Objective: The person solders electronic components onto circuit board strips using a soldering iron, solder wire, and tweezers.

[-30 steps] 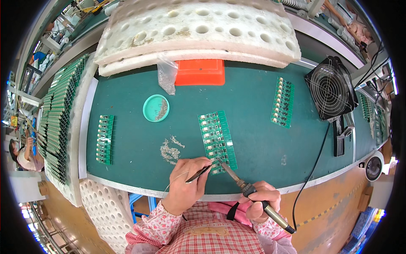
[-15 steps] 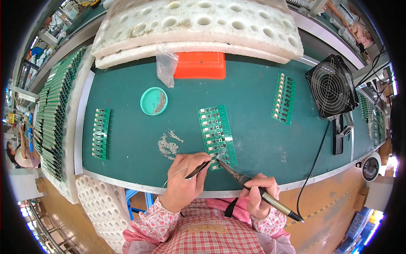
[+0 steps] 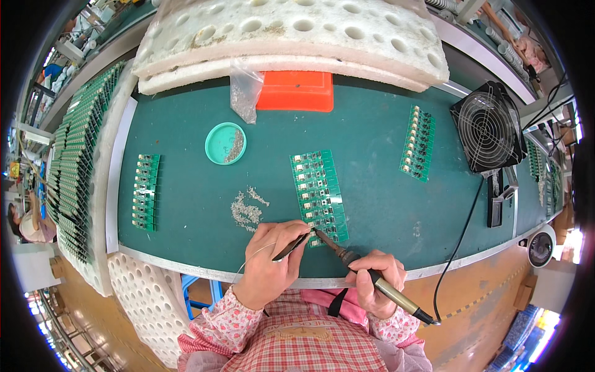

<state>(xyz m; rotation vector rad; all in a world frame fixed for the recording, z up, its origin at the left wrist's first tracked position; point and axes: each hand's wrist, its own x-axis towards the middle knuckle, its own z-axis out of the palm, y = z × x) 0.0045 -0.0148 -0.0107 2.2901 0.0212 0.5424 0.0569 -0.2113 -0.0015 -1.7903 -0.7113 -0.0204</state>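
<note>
A green circuit board with rows of small white and black parts lies in front of me. My left hand is closed around dark tweezers, their tips at the board's near end. A thin solder wire also runs through that hand. My right hand grips a soldering iron by its handle. Its tip touches or nearly touches the near part of the board, beside the tweezers; the exact contact point is too small to make out.
Loose tiny parts lie left of the board, below a turquoise dish. Further boards rest left and right. At the back are a plastic bag, a red bin and white foam. A fan stands right.
The iron's tip has shifted slightly left and up along the board, and my right hand has moved a little with it. My left hand stays nearly still. The whole view has shifted slightly.
</note>
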